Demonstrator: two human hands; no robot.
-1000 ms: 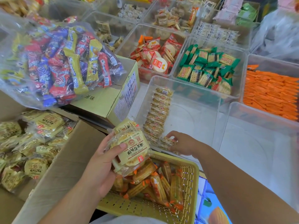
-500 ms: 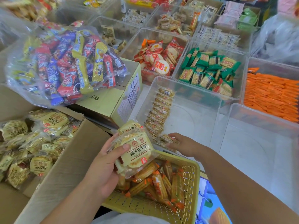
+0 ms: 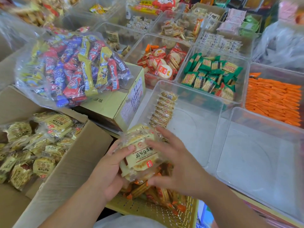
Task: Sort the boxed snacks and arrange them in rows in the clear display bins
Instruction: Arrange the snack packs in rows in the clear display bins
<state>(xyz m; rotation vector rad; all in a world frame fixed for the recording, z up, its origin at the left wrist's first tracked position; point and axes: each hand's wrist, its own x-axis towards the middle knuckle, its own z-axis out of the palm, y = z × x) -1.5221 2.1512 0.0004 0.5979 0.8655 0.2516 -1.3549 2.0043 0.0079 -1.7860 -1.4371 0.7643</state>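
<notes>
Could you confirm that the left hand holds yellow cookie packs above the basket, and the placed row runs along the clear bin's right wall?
No: the head view shows the placed row along the left wall of the clear bin, not its right. The left hand does hold yellow cookie packs above the basket.

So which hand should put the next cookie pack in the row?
Probably the right hand: it is nearer the clear bin, fingers open, while the left hand grips the packs.
</notes>
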